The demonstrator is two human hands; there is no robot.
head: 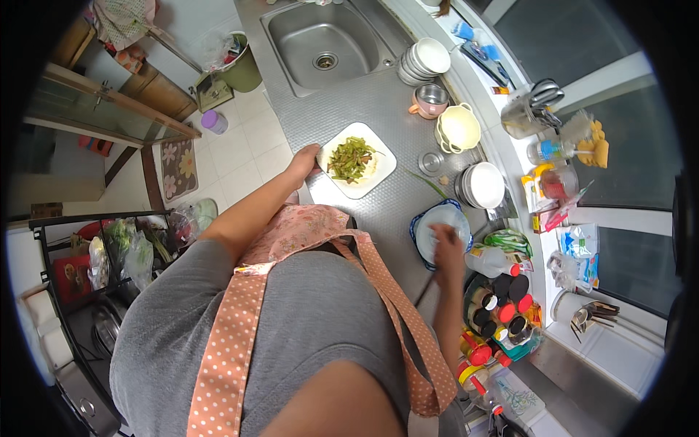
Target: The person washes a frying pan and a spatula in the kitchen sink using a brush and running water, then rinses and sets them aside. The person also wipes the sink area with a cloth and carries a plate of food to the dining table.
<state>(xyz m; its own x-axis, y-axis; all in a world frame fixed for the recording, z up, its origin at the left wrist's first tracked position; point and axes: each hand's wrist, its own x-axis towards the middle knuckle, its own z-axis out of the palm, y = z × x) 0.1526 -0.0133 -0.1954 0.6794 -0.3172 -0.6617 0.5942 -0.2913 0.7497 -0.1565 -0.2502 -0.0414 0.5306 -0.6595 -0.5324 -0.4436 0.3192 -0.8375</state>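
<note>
A white square plate [389, 164] of cooked green vegetable pieces [352, 158] stands at the counter's left edge. My left hand [306, 164] grips its left rim, with some of the fingers hidden beneath. On the right, my right hand [449, 251] is over a pale translucent bowl [427, 232], which sits in a blue patterned basket [413, 240]. That hand is blurred, and whether its fingers grip anything is unclear. A green onion stalk [428, 181] lies just beyond the basket.
Along the right stand stacked white bowls [486, 185], a cream two-handled bowl [458, 128], a pink mug [426, 106] and more bowls [423, 60]. A steel sink [300, 41] is at the far end. Several seasoning bottles [502, 306] crowd near my right forearm.
</note>
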